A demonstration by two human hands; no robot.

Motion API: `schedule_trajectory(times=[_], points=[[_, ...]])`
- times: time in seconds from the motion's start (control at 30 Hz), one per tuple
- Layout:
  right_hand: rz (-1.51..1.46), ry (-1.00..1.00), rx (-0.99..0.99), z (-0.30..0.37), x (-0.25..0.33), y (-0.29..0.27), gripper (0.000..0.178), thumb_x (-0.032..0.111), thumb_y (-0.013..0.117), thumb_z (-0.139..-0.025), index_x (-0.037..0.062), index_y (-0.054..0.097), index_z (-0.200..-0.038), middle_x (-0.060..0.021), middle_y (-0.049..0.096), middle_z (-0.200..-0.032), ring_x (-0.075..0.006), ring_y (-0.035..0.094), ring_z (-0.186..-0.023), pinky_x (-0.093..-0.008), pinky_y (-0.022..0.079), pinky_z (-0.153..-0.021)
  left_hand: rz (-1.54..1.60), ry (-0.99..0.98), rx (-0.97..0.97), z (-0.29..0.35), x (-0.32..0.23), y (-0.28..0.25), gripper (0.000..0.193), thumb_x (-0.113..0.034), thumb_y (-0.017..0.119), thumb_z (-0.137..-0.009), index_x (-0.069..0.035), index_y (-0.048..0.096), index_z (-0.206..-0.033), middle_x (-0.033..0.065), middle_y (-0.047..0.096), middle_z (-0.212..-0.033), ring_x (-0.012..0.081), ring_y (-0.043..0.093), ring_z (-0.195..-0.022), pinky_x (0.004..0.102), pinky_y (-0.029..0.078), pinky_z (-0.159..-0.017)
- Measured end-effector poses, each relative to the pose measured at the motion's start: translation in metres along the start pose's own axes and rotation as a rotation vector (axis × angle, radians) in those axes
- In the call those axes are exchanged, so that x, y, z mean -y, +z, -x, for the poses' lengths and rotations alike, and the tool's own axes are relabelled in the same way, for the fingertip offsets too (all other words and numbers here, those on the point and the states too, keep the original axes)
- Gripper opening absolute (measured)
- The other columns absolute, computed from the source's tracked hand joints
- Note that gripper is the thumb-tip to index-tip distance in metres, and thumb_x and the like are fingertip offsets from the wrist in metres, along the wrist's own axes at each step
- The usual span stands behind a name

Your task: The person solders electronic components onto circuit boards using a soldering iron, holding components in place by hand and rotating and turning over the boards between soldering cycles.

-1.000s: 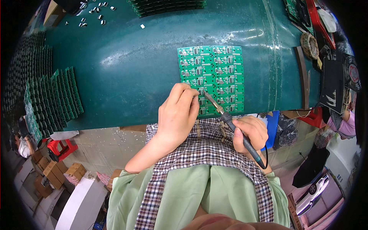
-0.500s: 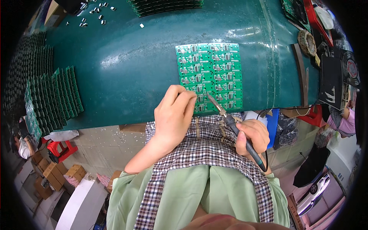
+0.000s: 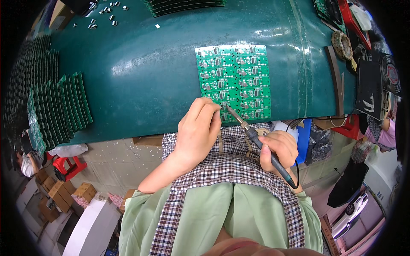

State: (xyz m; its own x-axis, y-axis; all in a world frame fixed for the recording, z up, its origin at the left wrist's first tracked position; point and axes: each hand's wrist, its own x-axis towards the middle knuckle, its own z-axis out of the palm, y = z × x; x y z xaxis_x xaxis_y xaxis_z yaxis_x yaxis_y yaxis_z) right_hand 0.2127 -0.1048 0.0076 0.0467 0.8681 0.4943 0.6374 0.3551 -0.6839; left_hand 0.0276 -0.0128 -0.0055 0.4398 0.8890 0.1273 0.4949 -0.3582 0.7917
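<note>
A green circuit board panel (image 3: 232, 81), made up of several small repeated boards, lies flat at the near edge of the table. My right hand (image 3: 279, 150) is wrapped round the handle of a soldering iron (image 3: 252, 133), whose cable loops below. The iron's tip points up and left and meets the panel in its lower left part. Beside that tip my left hand (image 3: 200, 123) is closed over the panel's lower left edge, fingertips pinched together. Whatever those fingertips hold is too small to make out.
Stacks of circuit boards (image 3: 68, 104) stand at the table's left, with another stack (image 3: 183, 5) at the far edge. Small metal parts (image 3: 112, 17) lie scattered at the far left. To the right are a dark strip (image 3: 335, 81) and a round roll (image 3: 342, 45). A blue bin (image 3: 304, 143) sits below the table edge.
The panel has shifted slightly away from me. My left hand has moved a little to the right, and the iron's tip has moved slightly left and down.
</note>
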Motion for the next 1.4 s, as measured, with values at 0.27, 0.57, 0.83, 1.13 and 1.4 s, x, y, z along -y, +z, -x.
schedule_trajectory(times=[0.27,0.57,0.83,1.13,1.4], points=[[0.005,-0.019,0.004,0.001,0.001,0.001,0.014,0.003,0.061,-0.069,-0.0031,0.063,-0.081,-0.0106,0.060,-0.065,-0.0244,0.063,-0.057,-0.0319,0.053,-0.052,0.001,-0.042,0.044,-0.001,-0.003,0.002,0.015,0.005,0.063,-0.077,-0.002,0.057,-0.090,0.0099,0.055,-0.093,0.0233,0.057,-0.069,0.0316,0.045,-0.055],[0.024,-0.022,-0.023,0.006,0.004,-0.001,0.013,0.003,0.062,-0.068,-0.0022,0.064,-0.079,-0.0100,0.061,-0.064,-0.0238,0.063,-0.056,-0.0311,0.051,-0.051,-0.063,-0.011,0.028,0.000,-0.005,0.001,0.014,0.003,0.065,-0.076,-0.002,0.057,-0.086,0.0097,0.054,-0.091,0.0259,0.060,-0.075,0.0334,0.047,-0.060],[0.035,-0.002,-0.058,0.006,-0.001,0.004,0.014,0.003,0.063,-0.066,-0.0014,0.065,-0.079,-0.0098,0.061,-0.064,-0.0227,0.062,-0.053,-0.0301,0.049,-0.048,-0.021,-0.031,-0.005,-0.002,-0.003,0.001,0.014,0.003,0.064,-0.077,-0.002,0.056,-0.088,0.0093,0.054,-0.089,0.0230,0.054,-0.066,0.0326,0.044,-0.056],[0.021,-0.015,-0.062,0.008,-0.002,0.006,0.013,0.003,0.063,-0.067,-0.0014,0.065,-0.079,-0.0097,0.061,-0.064,-0.0220,0.061,-0.052,-0.0296,0.049,-0.048,-0.038,-0.008,0.000,-0.001,0.000,0.007,0.014,0.002,0.064,-0.078,-0.002,0.057,-0.089,0.0101,0.054,-0.090,0.0257,0.058,-0.071,0.0341,0.047,-0.059],[0.037,-0.021,-0.064,0.011,0.001,-0.005,0.011,0.005,0.060,-0.072,-0.0020,0.062,-0.081,-0.0110,0.061,-0.064,-0.0240,0.062,-0.054,-0.0311,0.051,-0.051,-0.068,-0.017,-0.033,0.006,-0.002,0.001,0.014,0.004,0.065,-0.077,-0.003,0.059,-0.087,0.0074,0.056,-0.086,0.0195,0.055,-0.065,0.0292,0.043,-0.053]])
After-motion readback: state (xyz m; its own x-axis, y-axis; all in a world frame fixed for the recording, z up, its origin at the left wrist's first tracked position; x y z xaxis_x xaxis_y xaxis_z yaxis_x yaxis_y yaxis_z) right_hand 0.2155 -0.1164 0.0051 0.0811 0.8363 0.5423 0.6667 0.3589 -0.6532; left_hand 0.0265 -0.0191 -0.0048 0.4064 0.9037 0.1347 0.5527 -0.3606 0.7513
